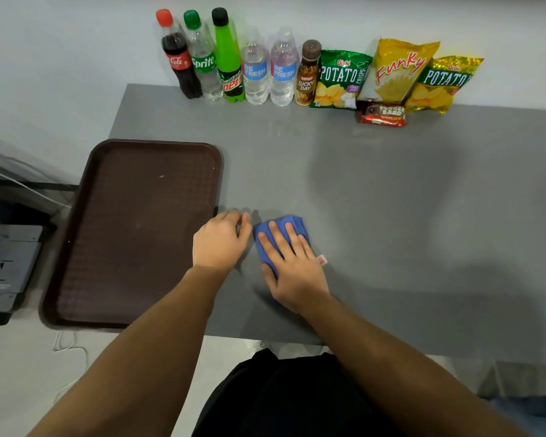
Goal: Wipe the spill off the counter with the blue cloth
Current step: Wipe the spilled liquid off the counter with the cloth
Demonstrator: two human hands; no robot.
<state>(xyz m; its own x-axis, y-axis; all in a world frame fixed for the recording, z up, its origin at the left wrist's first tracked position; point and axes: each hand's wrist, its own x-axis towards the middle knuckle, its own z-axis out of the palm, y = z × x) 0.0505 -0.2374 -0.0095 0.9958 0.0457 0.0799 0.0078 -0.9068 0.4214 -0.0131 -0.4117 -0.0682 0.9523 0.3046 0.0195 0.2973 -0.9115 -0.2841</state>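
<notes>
A folded blue cloth (292, 223) lies on the grey counter (375, 200) near its front edge. My right hand (292, 268) lies flat on top of the cloth, fingers spread and pressing it down; a small white tag sticks out at its right side. My left hand (219, 241) rests on the counter just left of the cloth, fingers curled loosely, holding nothing. No wet spill is visible on the counter around the cloth.
A dark brown tray (133, 231) lies at the counter's left end, overhanging the edge. Along the back wall stand several bottles (229, 58), chip bags (394, 70) and a chocolate bar pack (382, 115). A black device (7, 263) sits lower left.
</notes>
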